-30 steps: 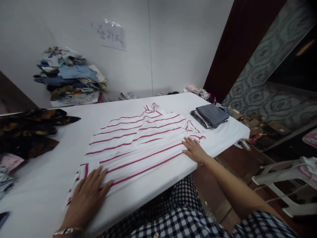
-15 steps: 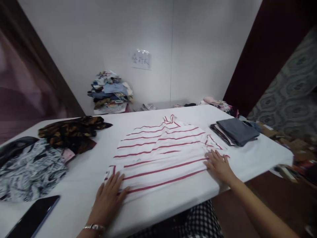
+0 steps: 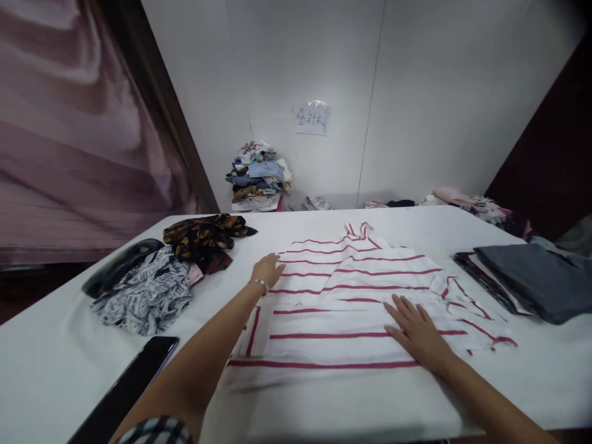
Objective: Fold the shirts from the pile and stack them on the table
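A white shirt with red stripes (image 3: 333, 320) lies spread on the white-covered table (image 3: 333, 410), its collar at the far end. My left hand (image 3: 267, 269) touches the shirt's left edge, partway up towards the collar, fingers extended. A bracelet circles that wrist. On the right front part of the shirt, my right hand (image 3: 416, 330) rests flat with its fingers spread. One sleeve lies bunched beyond the right hand, and a striped piece of the shirt lies folded at the left near edge.
Left stand a black-and-white patterned garment (image 3: 145, 293), a dark brown patterned garment (image 3: 203, 240) and a black phone (image 3: 132, 385). Folded dark clothes (image 3: 531, 277) lie right. Behind are a clothes pile (image 3: 259, 176) and a paper sign (image 3: 312, 118) on the wall.
My left hand has moved from the shirt's near left corner up along its left edge. My right hand has shifted inward across the shirt. The view has turned left.
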### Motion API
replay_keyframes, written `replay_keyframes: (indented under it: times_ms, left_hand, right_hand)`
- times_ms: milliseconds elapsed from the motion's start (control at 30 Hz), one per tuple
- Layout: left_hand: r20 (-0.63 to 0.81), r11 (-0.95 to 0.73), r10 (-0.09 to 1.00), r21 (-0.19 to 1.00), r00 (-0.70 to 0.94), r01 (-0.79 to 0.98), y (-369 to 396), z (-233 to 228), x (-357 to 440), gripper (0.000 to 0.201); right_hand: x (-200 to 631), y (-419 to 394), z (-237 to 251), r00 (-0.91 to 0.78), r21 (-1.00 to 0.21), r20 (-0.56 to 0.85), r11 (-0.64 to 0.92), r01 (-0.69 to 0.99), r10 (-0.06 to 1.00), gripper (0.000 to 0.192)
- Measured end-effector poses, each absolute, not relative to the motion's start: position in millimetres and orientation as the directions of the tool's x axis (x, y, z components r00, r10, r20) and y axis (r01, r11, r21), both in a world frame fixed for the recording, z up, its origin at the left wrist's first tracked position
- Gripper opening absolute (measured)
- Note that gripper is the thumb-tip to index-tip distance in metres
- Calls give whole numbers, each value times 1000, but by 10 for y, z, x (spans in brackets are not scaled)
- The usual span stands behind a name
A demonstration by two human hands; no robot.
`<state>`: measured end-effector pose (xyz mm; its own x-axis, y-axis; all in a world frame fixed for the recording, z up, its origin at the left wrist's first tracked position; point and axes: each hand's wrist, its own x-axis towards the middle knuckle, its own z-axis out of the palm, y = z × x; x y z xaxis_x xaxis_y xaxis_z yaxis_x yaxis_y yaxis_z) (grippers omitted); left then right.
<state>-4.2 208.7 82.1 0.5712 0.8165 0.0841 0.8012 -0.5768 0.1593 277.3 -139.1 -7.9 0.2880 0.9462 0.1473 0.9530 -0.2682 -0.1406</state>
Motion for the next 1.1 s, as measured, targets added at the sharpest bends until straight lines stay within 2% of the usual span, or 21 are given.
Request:
replay_keyframes:
  times_ms: [367, 467, 567, 633, 700, 767, 800, 867, 967, 1033, 1100]
  left_hand:
    - [-27, -627, 774, 112, 633, 771, 2787, 656, 1119, 48]
    - [-37, -650, 755, 81, 654, 755, 2826, 823, 1227, 35]
    - [48, -712, 702, 64, 711, 699, 2640, 1110, 1163, 26]
    - [174, -793, 606, 53, 776, 607, 2348, 1232, 990, 27]
    - [291, -924, 372, 25, 882, 381, 1967, 1204, 734, 24]
    - [206, -982, 185, 88, 961, 170, 1593, 1029, 462, 23]
    - [143, -983, 131, 144, 981, 111, 1439, 911, 343, 21]
    - [92, -950, 199, 261, 976, 170, 1228, 680, 178, 23]
    - [91, -885, 356, 353, 930, 304, 1124, 476, 108, 29]
    - [92, -868, 388, 371, 917, 330, 1127, 443, 126, 30]
    - [80, -862, 392, 379, 916, 336, 1135, 448, 147, 31]
  right_hand:
    - [2730, -1393, 41, 301, -157, 105, -283, 946, 948, 59]
    - [2719, -1377, 67, 310, -167, 74, -295, 941, 948, 59]
    - [2699, -1378, 77, 324, -189, 44, -311, 931, 945, 59]
    - [2696, -1396, 83, 341, -221, 21, -328, 918, 940, 59]
    - [2727, -1406, 114, 348, -284, -23, -340, 896, 937, 62]
    - [2813, -1357, 207, 331, -393, -70, -331, 858, 941, 63]
    - [2880, -1289, 284, 333, -456, -69, -327, 828, 940, 61]
    - [3056, -1038, 495, 396, -559, -7, -332, 760, 918, 53]
    - [3371, -392, 868, 555, -517, 99, -434, 738, 826, 42]
    - [3563, 119, 1061, 637, -515, 84, -513, 686, 766, 34]
    - [3716, 590, 1149, 679, -541, 81, -540, 645, 730, 36]
